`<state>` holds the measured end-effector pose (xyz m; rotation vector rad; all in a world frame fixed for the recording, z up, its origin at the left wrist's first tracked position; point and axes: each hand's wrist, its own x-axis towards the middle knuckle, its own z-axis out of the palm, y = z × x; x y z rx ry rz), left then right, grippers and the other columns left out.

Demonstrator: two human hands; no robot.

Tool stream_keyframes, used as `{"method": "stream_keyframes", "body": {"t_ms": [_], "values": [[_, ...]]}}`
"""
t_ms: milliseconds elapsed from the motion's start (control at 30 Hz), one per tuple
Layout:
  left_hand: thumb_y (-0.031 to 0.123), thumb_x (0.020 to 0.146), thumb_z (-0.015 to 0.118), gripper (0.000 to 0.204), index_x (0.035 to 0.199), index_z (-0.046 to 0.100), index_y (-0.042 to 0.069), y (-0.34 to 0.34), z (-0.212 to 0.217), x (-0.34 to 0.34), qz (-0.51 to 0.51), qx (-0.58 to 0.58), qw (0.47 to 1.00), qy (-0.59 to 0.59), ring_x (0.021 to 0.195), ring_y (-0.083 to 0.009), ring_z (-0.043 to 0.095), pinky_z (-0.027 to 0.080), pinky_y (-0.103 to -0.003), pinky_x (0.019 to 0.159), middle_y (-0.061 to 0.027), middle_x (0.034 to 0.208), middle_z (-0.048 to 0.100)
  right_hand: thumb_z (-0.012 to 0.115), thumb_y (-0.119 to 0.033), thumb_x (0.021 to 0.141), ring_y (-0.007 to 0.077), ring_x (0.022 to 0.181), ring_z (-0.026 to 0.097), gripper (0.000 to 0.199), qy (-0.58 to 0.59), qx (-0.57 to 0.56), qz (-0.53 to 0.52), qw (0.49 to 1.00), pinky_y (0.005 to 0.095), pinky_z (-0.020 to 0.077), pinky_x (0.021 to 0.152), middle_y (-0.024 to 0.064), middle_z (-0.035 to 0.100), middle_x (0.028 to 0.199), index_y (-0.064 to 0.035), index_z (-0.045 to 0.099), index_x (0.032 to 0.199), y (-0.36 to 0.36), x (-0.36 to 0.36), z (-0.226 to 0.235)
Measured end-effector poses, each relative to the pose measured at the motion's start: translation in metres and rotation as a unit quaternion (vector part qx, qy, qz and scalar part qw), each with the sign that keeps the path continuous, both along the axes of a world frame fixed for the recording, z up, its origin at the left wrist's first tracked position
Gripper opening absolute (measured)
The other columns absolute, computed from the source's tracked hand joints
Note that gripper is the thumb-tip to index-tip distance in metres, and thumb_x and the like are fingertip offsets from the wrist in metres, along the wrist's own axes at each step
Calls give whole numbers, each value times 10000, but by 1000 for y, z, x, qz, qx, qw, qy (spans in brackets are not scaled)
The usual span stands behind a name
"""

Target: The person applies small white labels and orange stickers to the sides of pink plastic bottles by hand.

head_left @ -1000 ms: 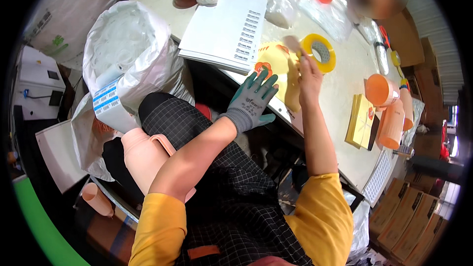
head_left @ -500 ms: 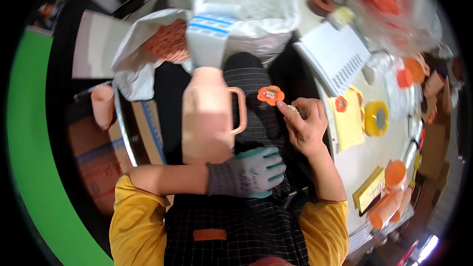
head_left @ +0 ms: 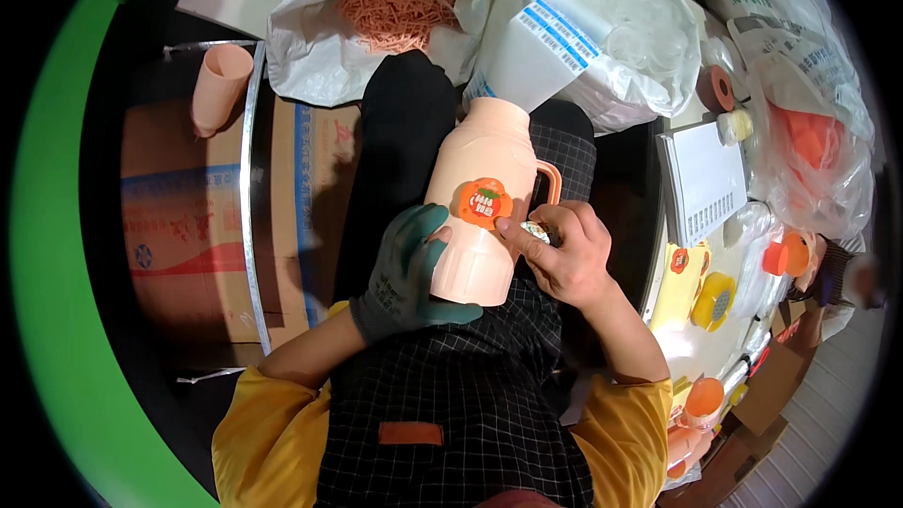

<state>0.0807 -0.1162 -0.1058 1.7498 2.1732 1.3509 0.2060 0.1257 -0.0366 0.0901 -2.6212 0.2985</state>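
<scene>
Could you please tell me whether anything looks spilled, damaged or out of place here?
Nothing looks plainly spilled or damaged. Slightly odd: the left hand wears a glove, while the right hand is bare. Also, one pink cup sits at the left, away from the table.
</scene>
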Motion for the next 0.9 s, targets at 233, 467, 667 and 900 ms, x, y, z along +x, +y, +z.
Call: {"method": "stream_keyframes", "body": {"t_ms": [233, 467, 667, 900], "values": [[615, 729, 904, 1130, 1525, 331, 52, 3, 2, -5, -16, -5, 1000, -2, 1382, -443, 473, 434, -604, 1153, -244, 1509, 421, 793, -215, 780, 167, 838, 576, 456, -29, 5, 12, 999, 282, 517, 642, -4, 638, 999, -270, 827, 1231, 1, 1, 2], [617, 733, 899, 1102, 1516, 358, 60, 3, -3, -4, -17, -7, 1000, 5, 1383, -441, 470, 435, -604, 1148, -227, 1505, 430, 799, -190, 762, 185, 840, 591, 472, -30, 1, 20, 999, 297, 518, 641, 7, 636, 989, -259, 828, 1228, 0, -1, 2], [617, 682, 930, 1217, 1553, 297, 49, 7, 7, -7, -27, -21, 999, 31, 1344, -424, 503, 461, -595, 1118, -219, 1470, 443, 825, -182, 735, 208, 844, 607, 494, -49, -10, 29, 998, 321, 509, 644, 16, 631, 965, -263, 832, 1223, 1, 2, 0], [710, 752, 822, 1034, 1462, 486, 38, 7, 22, -10, -43, -124, 990, 53, 1389, -386, 439, 416, -564, 1121, -202, 1540, 475, 812, -182, 754, 203, 869, 617, 518, -78, 1, 49, 996, 313, 539, 661, 12, 650, 1006, -198, 795, 1271, 8, 6, 1]]}}
